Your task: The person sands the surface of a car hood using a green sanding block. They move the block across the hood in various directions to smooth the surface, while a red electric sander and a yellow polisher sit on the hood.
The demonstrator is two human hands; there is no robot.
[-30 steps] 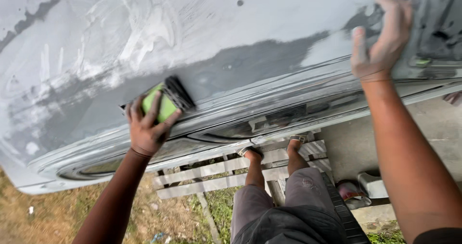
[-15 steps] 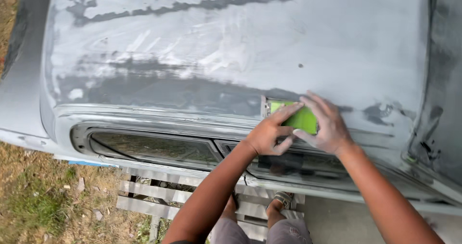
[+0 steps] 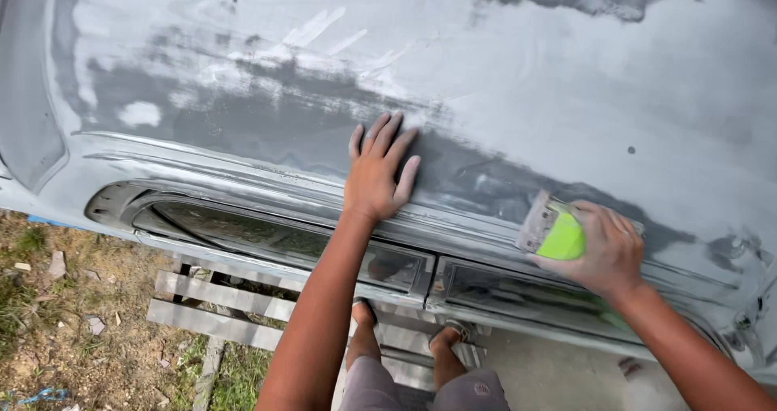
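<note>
A grey car body panel (image 3: 502, 79), patchy with pale filler and dark sanded streaks, fills the upper view. My left hand (image 3: 379, 168) lies flat on it with fingers spread, just above the window edge, holding nothing. My right hand (image 3: 603, 249) grips a bright green sanding block (image 3: 554, 231) with a grey abrasive face, pressed against the panel's lower edge to the right. Below both hands runs a long window opening with dusty glass (image 3: 267, 237).
My legs and sandalled feet (image 3: 443, 340) stand on a pale wooden pallet (image 3: 218, 298). Grass and bare dirt with small debris (image 3: 57, 314) lie at the lower left. A concrete slab (image 3: 558, 374) shows under the panel at the lower right.
The two hands were together on the green block; now the left hand has come off it and rests flat on the panel to the left, while the right hand alone holds the block.
</note>
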